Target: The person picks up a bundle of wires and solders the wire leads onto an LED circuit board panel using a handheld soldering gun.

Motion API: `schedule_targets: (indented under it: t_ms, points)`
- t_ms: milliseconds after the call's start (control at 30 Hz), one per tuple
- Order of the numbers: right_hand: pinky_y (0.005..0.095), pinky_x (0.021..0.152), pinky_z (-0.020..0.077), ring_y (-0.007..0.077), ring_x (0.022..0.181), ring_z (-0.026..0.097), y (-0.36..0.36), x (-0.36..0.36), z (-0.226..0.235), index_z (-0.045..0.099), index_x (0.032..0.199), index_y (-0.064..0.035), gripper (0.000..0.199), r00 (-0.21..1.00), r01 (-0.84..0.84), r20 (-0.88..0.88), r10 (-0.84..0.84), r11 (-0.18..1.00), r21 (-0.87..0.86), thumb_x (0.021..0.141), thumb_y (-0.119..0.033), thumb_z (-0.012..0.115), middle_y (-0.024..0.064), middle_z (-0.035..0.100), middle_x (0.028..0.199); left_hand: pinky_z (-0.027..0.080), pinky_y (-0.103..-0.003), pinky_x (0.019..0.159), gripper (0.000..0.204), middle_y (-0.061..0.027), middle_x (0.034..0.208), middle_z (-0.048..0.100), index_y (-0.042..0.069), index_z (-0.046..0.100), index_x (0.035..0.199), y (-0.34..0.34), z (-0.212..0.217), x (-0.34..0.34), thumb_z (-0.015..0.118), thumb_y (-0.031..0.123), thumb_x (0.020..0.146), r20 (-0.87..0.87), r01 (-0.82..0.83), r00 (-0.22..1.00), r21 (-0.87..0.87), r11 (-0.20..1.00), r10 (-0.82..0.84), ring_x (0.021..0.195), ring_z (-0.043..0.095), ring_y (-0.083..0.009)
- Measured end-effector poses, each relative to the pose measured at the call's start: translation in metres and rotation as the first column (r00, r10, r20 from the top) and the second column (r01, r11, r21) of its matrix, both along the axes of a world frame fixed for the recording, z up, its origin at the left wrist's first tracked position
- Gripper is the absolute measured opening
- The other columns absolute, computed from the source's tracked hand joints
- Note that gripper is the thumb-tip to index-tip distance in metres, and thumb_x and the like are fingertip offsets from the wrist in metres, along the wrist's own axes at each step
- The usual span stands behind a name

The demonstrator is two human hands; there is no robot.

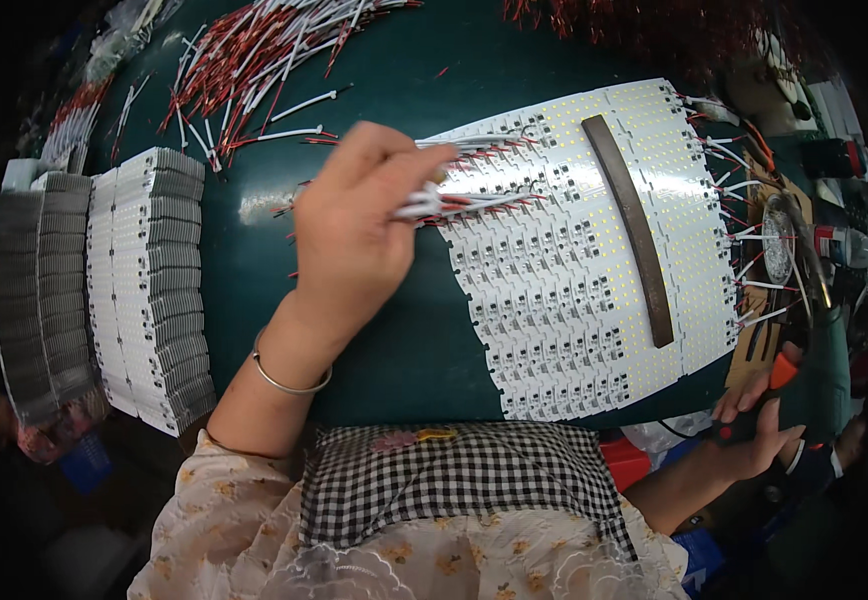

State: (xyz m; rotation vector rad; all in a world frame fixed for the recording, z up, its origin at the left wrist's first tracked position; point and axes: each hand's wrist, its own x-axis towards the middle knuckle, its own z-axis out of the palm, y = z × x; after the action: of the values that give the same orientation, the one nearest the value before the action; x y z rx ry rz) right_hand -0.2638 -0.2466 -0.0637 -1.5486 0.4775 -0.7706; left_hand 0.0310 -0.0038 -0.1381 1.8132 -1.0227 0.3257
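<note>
My left hand [359, 215], blurred by motion, is closed round a bundle of short red and white wires [494, 200]. Their ends fan out over the upper left part of a panel of white LED boards [554, 270], which carries rows of small yellow chips and black parts. A dark curved bar [632, 235] lies across the panel. At the lower right, my right hand [754, 430] is closed on the dark handle of what looks like a soldering gun [826, 370], with a green body and an orange part. Shadow partly hides that grip.
Loose red and white wires [254, 60] are heaped at the far left of the green table [354, 390]. Two stacks of boards [144, 290] stand at the left. Wires [749, 240] stick out along the panel's right edge. A checked cushion [454, 470] lies against the near edge.
</note>
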Motion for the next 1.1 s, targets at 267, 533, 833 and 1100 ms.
schedule_targets:
  t_ms: [267, 533, 833, 1100]
  points:
    - [0.0296, 0.040, 0.0471, 0.0164, 0.045, 0.051, 0.032, 0.033, -0.020, 0.027, 0.131, 0.0149, 0.066, 0.980, -0.178, -0.048, 0.193, 0.959, 0.223, 0.085, -0.017, 0.063, 0.0116, 0.049, 0.063, 0.047, -0.030, 0.049, 0.044, -0.0077, 0.069, 0.060, 0.006, 0.070, 0.098, -0.032, -0.004, -0.015, 0.062, -0.014, 0.060, 0.177, 0.142, 0.968, 0.208, 0.968, -0.180, 0.061, 0.060, -0.0202]
    - [0.0275, 0.037, 0.0459, 0.0155, 0.041, 0.051, 0.039, 0.039, -0.030, 0.033, 0.124, 0.0168, 0.067, 0.993, -0.060, -0.082, 0.083, 0.967, 0.249, 0.082, -0.020, 0.070, 0.0110, 0.050, 0.058, 0.047, -0.030, 0.048, 0.044, -0.0085, 0.073, 0.060, 0.006, 0.070, 0.096, -0.055, -0.018, -0.009, 0.061, -0.015, 0.058, 0.159, 0.193, 0.960, 0.228, 0.954, -0.232, 0.060, 0.060, -0.0205]
    - [0.0264, 0.037, 0.0446, 0.0157, 0.041, 0.051, 0.042, 0.048, -0.034, 0.034, 0.123, 0.0171, 0.067, 0.988, -0.042, -0.135, 0.080, 0.963, 0.265, 0.081, -0.021, 0.071, 0.0112, 0.051, 0.057, 0.044, -0.031, 0.046, 0.041, -0.0070, 0.066, 0.051, 0.004, 0.069, 0.093, -0.064, -0.027, -0.010, 0.062, -0.014, 0.057, 0.146, 0.156, 0.971, 0.213, 0.965, -0.189, 0.054, 0.053, -0.0200]
    - [0.0243, 0.037, 0.0409, 0.0157, 0.040, 0.051, 0.050, 0.058, -0.037, 0.040, 0.120, 0.0163, 0.069, 0.973, -0.012, -0.219, 0.068, 0.969, 0.248, 0.079, -0.026, 0.073, 0.0113, 0.052, 0.056, 0.045, -0.032, 0.045, 0.033, -0.0065, 0.069, 0.047, 0.003, 0.066, 0.088, -0.062, -0.031, -0.013, 0.060, -0.008, 0.058, 0.154, 0.128, 0.975, 0.210, 0.969, -0.162, 0.057, 0.054, -0.0203]
